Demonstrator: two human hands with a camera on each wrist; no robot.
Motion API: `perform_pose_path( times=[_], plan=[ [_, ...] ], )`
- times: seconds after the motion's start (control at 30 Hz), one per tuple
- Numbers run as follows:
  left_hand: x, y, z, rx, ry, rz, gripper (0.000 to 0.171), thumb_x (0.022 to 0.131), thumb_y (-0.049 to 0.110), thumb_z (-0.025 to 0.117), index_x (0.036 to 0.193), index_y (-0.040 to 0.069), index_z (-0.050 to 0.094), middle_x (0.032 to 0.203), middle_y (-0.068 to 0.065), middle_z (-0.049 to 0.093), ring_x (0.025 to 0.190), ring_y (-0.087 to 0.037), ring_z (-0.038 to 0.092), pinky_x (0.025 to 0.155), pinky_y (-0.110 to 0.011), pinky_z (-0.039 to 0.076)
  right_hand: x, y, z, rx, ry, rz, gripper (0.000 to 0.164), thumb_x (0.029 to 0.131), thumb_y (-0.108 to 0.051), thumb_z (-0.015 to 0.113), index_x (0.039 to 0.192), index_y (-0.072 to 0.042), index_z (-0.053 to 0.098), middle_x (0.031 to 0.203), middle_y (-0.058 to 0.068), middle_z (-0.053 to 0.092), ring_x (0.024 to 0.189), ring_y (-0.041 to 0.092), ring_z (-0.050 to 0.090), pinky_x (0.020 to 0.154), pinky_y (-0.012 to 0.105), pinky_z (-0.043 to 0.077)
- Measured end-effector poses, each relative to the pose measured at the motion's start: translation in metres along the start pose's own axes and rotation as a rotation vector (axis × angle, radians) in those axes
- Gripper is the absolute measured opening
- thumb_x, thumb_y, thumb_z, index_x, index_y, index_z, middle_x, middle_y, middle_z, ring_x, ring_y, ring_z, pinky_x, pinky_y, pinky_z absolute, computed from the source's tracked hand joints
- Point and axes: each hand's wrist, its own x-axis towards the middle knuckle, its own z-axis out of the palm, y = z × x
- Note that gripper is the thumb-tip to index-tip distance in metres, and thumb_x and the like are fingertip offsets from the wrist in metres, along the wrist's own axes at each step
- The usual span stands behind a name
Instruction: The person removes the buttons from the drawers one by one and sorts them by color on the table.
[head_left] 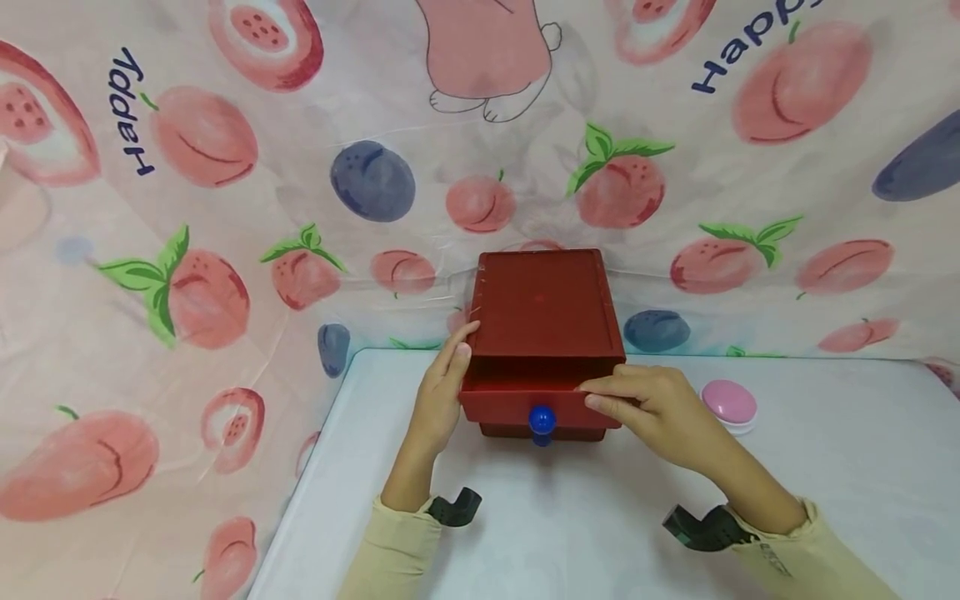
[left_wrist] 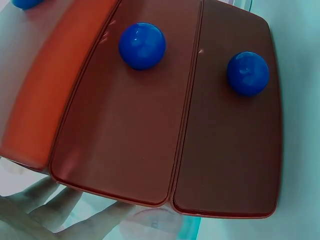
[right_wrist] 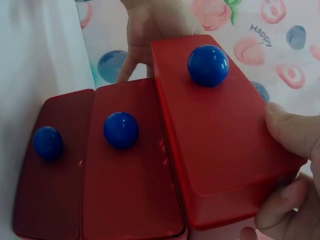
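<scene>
The top drawer point(head_left: 502, 409) of a red cabinet point(head_left: 540, 304) is partly pulled out, toward the front edge of the table point(head_left: 540, 542), its blue knob point(head_left: 542, 419) facing forward; the right hand point(head_left: 663, 408) pinches the right end of its front between thumb and fingers. The left hand point(head_left: 437, 404) rests with its fingers extended against the cabinet's left side. The cabinet stands by the table's back edge, before a fruit-patterned cloth point(head_left: 405, 92), with a round pink-and-white object point(head_left: 729, 402) to its right near that edge.
</scene>
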Motion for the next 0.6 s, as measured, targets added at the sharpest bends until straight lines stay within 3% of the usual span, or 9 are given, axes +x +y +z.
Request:
perform_pose_path(
  times=[0.17, 0.33, 0.6],
  plan=[
    [0.0005, 0.0003, 0.0004, -0.013, -0.007, -0.015, 0.043, 0.108, 0.049, 0.042, 0.149, 0.039, 0.049, 0.16, 0.005, 0.041, 0.145, -0.026, 0.04, 0.115, -0.059, 0.04, 0.0038, 0.0025, 0.001, -0.002, 0.025, -0.012, 0.024, 0.088, -0.008, 0.079, 0.11, -0.019, 0.08, 0.075, -0.016, 0.058, 0.064, 0.0, 0.046, 0.053, 0.017, 0.04],
    [0.0002, 0.0008, 0.0006, -0.033, -0.022, -0.033, 0.043, 0.108, 0.05, 0.042, 0.149, 0.039, 0.049, 0.159, 0.004, 0.042, 0.136, -0.029, 0.049, 0.1, -0.051, 0.054, 0.005, 0.0026, 0.0021, -0.012, 0.039, 0.025, 0.023, 0.088, -0.01, 0.079, 0.109, -0.02, 0.08, 0.074, -0.016, 0.056, 0.063, 0.001, 0.046, 0.053, 0.018, 0.04],
    [-0.0011, 0.0016, 0.0001, -0.052, -0.027, -0.047, 0.044, 0.107, 0.052, 0.042, 0.149, 0.041, 0.047, 0.157, 0.003, 0.043, 0.13, -0.032, 0.054, 0.091, -0.046, 0.059, 0.0039, -0.0057, 0.0047, -0.073, 0.076, 0.073, 0.021, 0.088, -0.014, 0.08, 0.107, -0.023, 0.081, 0.07, -0.016, 0.051, 0.06, 0.002, 0.043, 0.05, 0.019, 0.038]
  ],
)
